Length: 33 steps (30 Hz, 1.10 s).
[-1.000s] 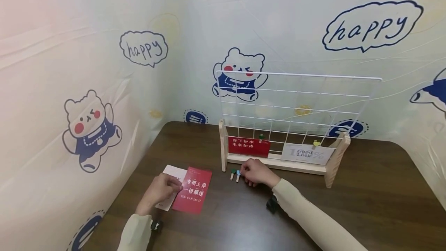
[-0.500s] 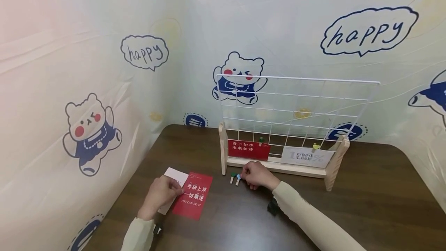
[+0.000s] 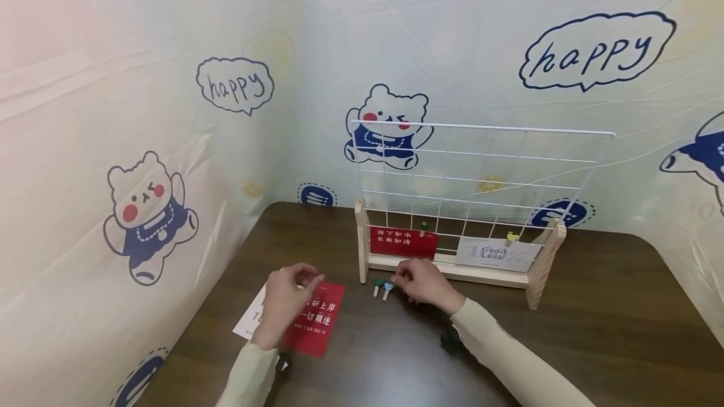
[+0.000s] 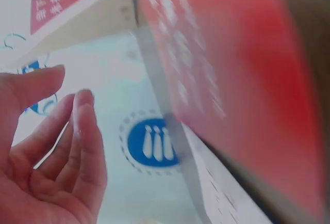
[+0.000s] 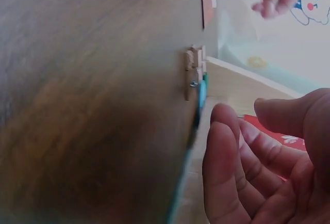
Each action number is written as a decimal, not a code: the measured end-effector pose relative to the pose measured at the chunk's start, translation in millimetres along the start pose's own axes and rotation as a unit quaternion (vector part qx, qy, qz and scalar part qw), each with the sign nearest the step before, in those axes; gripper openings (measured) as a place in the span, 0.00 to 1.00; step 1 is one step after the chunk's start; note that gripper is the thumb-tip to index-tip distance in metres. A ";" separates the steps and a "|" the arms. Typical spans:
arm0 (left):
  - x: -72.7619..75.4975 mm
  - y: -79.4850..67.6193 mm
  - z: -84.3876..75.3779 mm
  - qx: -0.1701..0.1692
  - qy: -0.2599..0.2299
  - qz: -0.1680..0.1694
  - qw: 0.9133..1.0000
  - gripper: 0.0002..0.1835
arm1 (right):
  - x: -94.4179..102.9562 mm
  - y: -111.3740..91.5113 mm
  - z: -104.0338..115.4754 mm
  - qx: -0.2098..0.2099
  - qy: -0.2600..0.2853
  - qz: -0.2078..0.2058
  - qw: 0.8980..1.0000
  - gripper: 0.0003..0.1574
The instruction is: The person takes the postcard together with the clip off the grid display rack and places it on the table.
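My left hand [image 3: 285,300] hovers over a red card [image 3: 317,328] with white writing, which lies on the table. A white card [image 3: 246,322] sticks out from under that card's left side. The left wrist view shows the left thumb and fingers apart, with nothing between them. My right hand [image 3: 424,282] is beside two small wooden clips, one with a green top [image 3: 377,286] and one with a blue heart [image 3: 388,289]. In the right wrist view, its thumb and fingers stand apart around nothing, close to the clips.
Behind the hands stands a white wire grid rack [image 3: 481,127] on wooden feet. Clipped low on it are a red card [image 3: 390,245] under a green clip [image 3: 423,228] and a "Good Luck" card [image 3: 492,256] under a yellow clip [image 3: 512,237]. Patterned curtain surrounds the table.
The left hand has left the white card and risen to the right over the red one, uncovering more of the white card. The right hand has barely moved beside the clips.
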State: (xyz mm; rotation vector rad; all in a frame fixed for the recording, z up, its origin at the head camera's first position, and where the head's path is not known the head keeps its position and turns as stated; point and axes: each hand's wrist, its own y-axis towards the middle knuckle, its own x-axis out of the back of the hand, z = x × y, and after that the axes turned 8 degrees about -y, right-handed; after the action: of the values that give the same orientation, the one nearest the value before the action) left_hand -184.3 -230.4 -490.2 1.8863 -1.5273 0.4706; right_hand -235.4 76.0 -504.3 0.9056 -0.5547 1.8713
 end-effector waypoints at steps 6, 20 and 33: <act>-14.3 4.2 -24.5 -0.047 -0.052 -0.023 0.997 0.14 | 10.6 -8.3 11.5 0.021 -0.044 -0.082 0.995 0.04; -38.2 15.6 -63.8 -0.131 -0.082 -0.028 0.988 0.17 | 37.5 -19.1 23.4 0.056 -0.052 -0.239 0.968 0.05; -59.6 32.7 -84.7 -0.115 -0.069 0.016 0.991 0.23 | 62.6 -16.6 21.0 0.061 -0.040 -0.296 0.952 0.13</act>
State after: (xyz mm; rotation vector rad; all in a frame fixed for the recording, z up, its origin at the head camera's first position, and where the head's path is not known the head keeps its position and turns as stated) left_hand -220.3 -132.8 -458.9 1.7464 -1.6265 0.1712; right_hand -230.4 103.7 -442.3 1.0912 -0.1791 1.3352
